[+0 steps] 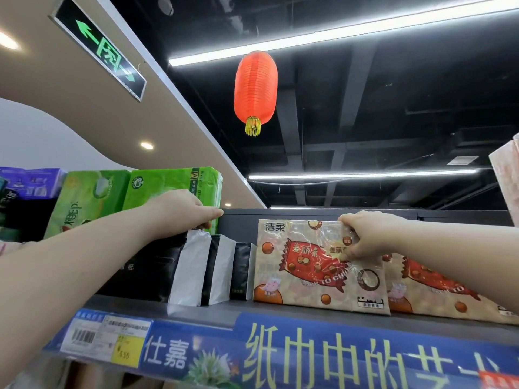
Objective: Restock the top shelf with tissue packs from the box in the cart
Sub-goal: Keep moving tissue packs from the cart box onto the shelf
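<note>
On the top shelf (pixel 196 311) stand several black-and-white tissue packs (pixel 196 270) in a row. My left hand (pixel 179 211) grips the top of the nearest one. To their right stands a beige tissue pack (pixel 306 273) with a red candy picture, upright on the shelf. My right hand (pixel 365 234) pinches its top right corner. A second beige pack (pixel 438 293) of the same print sits behind my right forearm. The cart and box are out of view.
Green tissue packs (pixel 146 192) are stacked above the black ones, purple packs (pixel 31 183) further left. A blue shelf strip with a price tag (pixel 106 338) runs along the front edge. A red lantern (pixel 255 88) hangs overhead. Another pale pack (pixel 508 175) shows at the right edge.
</note>
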